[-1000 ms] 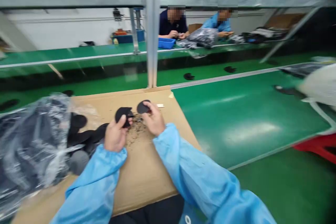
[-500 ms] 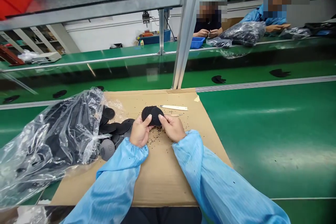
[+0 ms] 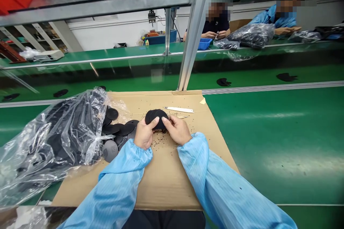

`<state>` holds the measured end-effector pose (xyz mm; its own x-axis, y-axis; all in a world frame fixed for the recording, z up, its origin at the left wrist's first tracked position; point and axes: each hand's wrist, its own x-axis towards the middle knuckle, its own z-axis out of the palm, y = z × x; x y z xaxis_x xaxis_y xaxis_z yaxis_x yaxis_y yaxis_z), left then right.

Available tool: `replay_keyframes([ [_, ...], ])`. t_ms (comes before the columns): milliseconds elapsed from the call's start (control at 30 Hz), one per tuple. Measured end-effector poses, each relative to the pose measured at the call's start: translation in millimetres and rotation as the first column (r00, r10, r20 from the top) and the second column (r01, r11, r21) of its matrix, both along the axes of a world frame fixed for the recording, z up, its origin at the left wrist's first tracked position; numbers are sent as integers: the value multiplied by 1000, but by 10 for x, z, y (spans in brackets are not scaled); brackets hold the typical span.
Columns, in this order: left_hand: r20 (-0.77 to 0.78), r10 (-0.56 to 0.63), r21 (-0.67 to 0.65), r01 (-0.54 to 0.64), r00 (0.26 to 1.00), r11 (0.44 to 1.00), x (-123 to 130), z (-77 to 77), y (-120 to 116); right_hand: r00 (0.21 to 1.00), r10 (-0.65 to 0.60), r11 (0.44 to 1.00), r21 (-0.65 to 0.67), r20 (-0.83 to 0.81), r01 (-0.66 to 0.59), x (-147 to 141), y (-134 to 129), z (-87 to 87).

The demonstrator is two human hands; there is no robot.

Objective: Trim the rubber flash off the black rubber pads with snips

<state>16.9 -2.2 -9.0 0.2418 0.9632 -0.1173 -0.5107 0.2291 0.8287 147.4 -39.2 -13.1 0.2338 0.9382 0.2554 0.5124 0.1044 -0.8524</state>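
Between my two hands is a small fanned stack of round black discs (image 3: 157,117), held above the cardboard sheet (image 3: 166,182). My left hand (image 3: 145,132) is closed on the left side of the stack, thumb on top. On the right edge, my right hand (image 3: 177,128) pinches the front disc with thumb and fingers. Tiny black scraps lie scattered on the cardboard under the hands. Just beyond the stack rests a white craft knife (image 3: 178,109), with a thin pointed tool (image 3: 180,117) partly behind my right hand. Loose black discs (image 3: 110,150) lie left of my left hand.
A clear plastic bag (image 3: 59,139) full of black parts fills the left side. Behind the cardboard rises a metal post (image 3: 192,35). More black pieces (image 3: 223,82) lie on the green belt beyond. Two people sit across the line, near a blue bin (image 3: 204,44).
The view has shifted slightly. Both hands keep hold of the disc stack, and the left thumb has moved a little to the right over the front disc.
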Motion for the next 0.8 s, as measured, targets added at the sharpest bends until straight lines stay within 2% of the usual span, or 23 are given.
replay_keyframes([
  [200, -30, -49, 33, 50, 998, 998, -9, -14, -6, 984, 108, 993, -27, -138, -113, 64, 12, 27],
  [333, -53, -62, 58, 65, 997, 996, -21, -49, 1, 952, 230, 967, -65, -203, -247, 116, 20, 49],
  [400, -63, -65, 63, 69, 996, 996, -27, -65, 6, 943, 255, 959, -67, -214, -275, 133, 27, 40],
  [533, -72, -67, 63, 72, 995, 995, -31, -74, 12, 948, 236, 966, -56, -212, -253, 147, 44, -14],
  [633, -76, -66, 59, 71, 995, 996, -27, -69, 13, 968, 207, 975, -55, -143, -217, 146, 48, -37],
  [800, -68, -57, 57, 61, 996, 997, -21, -61, 28, 983, 170, 984, -47, -75, -174, 103, 26, -1],
])
